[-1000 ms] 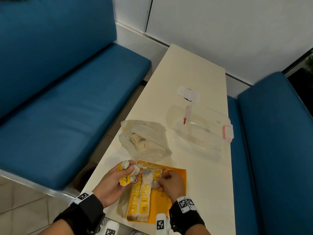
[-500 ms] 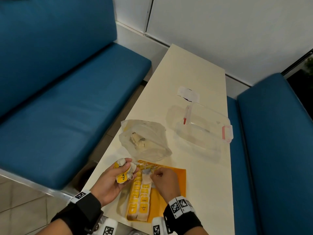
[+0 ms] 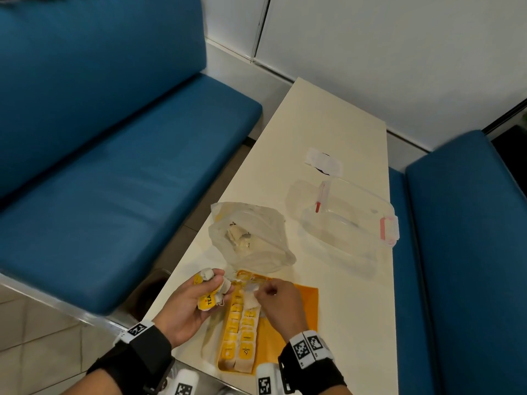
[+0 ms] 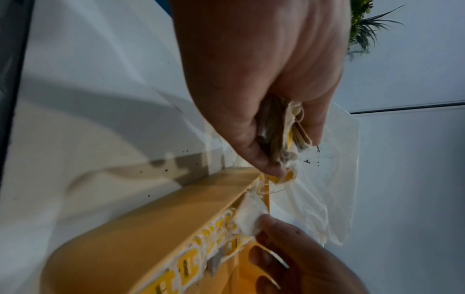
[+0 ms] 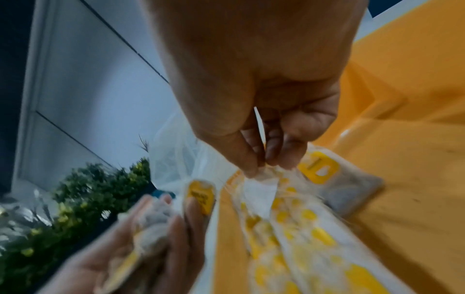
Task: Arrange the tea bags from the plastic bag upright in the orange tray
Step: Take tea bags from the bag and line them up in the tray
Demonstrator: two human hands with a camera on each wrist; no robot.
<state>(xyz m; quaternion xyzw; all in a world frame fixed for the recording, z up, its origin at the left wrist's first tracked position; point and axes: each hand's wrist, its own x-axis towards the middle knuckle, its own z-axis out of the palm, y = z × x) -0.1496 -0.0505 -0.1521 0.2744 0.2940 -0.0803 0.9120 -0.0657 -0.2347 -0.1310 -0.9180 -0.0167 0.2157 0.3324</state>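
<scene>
The orange tray (image 3: 302,305) lies at the table's near edge with two rows of yellow-tagged tea bags (image 3: 239,334) standing in its left part. My left hand (image 3: 205,295) holds a bunch of tea bags (image 3: 209,300) just left of the tray; the left wrist view shows the bunch of tea bags (image 4: 279,135) gripped between thumb and fingers. My right hand (image 3: 263,292) pinches a white tea bag (image 3: 251,299) at the far end of the rows, and in the right wrist view the white tea bag (image 5: 261,189) hangs from the fingertips. The clear plastic bag (image 3: 251,238) lies just beyond the tray with a few tea bags inside.
A clear lidded container (image 3: 350,220) with red clips sits on the table to the right, a white paper slip (image 3: 322,161) beyond it. Blue bench seats (image 3: 114,166) flank the narrow white table (image 3: 328,118) on both sides. The table's left edge runs close to my left hand.
My right hand has moved left and forward over the far end of the rows, still pinching a tea bag. My left hand has lifted its bunch slightly toward the plastic bag.
</scene>
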